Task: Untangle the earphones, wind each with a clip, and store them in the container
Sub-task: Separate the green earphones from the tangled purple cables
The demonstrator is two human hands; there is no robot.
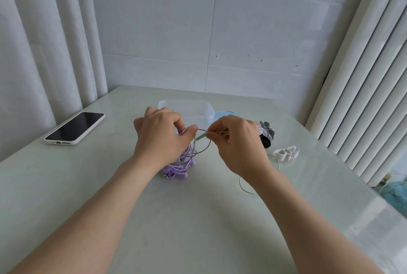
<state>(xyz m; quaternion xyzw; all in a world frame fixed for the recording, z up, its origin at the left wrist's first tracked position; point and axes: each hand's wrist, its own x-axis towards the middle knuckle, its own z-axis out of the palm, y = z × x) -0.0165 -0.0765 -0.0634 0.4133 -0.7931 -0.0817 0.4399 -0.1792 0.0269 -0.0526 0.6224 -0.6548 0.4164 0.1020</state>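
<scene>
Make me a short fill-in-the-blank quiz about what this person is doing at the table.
1. The left hand holds a tangle of earphone cables coloured ____.
2. The right hand pinches a cable end coloured pale ____.
3. The phone lies with its screen facing ____.
4. The clear container behind the hands has its lid ____.

Missing words: purple; green; up; off

Home room: white curtains (pixel 33 53), tiled wall (pixel 198 31), glossy table (pixel 198 218), phone (pixel 74 128).

left hand (pixel 161 139) holds purple tangle (pixel 180 163) | right hand (pixel 234 143) pinches green plug (pixel 201 136)
</scene>
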